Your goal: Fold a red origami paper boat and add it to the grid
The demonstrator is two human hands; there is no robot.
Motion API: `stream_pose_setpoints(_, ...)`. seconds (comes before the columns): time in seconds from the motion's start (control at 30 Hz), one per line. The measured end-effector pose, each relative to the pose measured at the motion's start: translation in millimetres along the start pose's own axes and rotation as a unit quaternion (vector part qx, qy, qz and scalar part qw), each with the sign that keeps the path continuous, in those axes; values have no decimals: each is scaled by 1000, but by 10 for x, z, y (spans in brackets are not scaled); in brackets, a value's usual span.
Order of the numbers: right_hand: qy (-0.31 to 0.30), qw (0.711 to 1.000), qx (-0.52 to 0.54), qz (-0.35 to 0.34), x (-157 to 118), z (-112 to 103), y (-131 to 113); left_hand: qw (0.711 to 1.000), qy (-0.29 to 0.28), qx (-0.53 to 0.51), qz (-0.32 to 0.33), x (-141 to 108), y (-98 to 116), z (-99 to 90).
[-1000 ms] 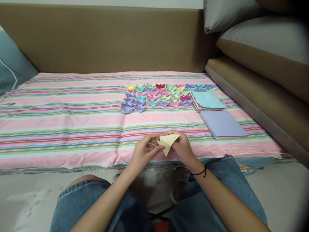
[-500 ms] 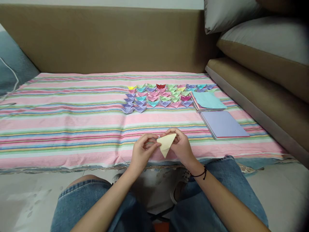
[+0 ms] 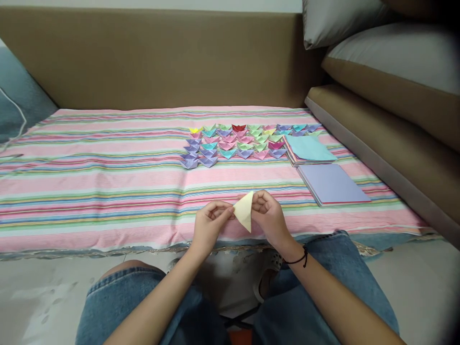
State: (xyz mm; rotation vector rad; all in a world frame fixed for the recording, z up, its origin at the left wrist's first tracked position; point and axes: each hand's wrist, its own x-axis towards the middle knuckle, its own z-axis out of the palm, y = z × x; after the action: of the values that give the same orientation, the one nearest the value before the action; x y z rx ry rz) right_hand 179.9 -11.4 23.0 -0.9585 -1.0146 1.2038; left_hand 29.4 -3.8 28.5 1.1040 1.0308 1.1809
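Observation:
A pale yellow folded paper (image 3: 244, 211), roughly triangular with one point down, is held up between my hands near the front edge of the striped cloth. My left hand (image 3: 212, 223) pinches its left corner between thumb and fingers. On the other side, my right hand (image 3: 268, 213) is closed at the paper's right edge, its fingertips partly behind the sheet. Farther back, several small folded paper boats (image 3: 227, 145) in many colours stand in rows on the cloth.
On the striped cloth (image 3: 108, 182), a stack of light blue paper (image 3: 311, 149) and a stack of lilac paper (image 3: 334, 184) lie to the right. Brown cushions (image 3: 381, 139) border the right side, and a brown backrest (image 3: 161, 60) rises behind. My knees are below the front edge.
The yellow paper has turned, its upper right corner swinging up and to the left. My left hand has shifted slightly left, and my right fingers have changed position on the paper.

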Motion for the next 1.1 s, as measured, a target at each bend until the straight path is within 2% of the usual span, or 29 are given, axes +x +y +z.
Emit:
stream_pose_setpoints(0.1,3,999,-22,-24,0,-6,14,997,29,-66,-17,-1,-7,13)
stream_pose_setpoints(0.2,-12,997,-78,-22,-11,-8,-2,996,41,-79,-1,1,-18,8)
stream_pose_setpoints(0.3,-31,995,-95,-15,-28,9,-34,999,15,-28,43,0,-28,-17)
stream_pose_setpoints(0.37,-22,996,-91,-6,-35,23,-47,996,-13,36,81,-4,-25,-36)
stream_pose_setpoints(0.47,4,996,-91,6,-33,25,-41,979,-46,132,147,-11,-7,-51)
stream_pose_setpoints(0.57,7,995,-94,11,-25,2,-21,967,-77,158,187,-8,1,-49)
stream_pose_setpoints(0.67,-5,996,-88,10,-21,-23,-5,971,-91,132,179,3,-18,-48)
stream_pose_setpoints(0.87,-44,998,-22,32,-20,-34,14,983,-75,91,138,30,-23,-84)
stream_pose_setpoints(1.1,-59,997,-17,39,-2,-48,-37,990,-66,60,113,44,-30,-104)
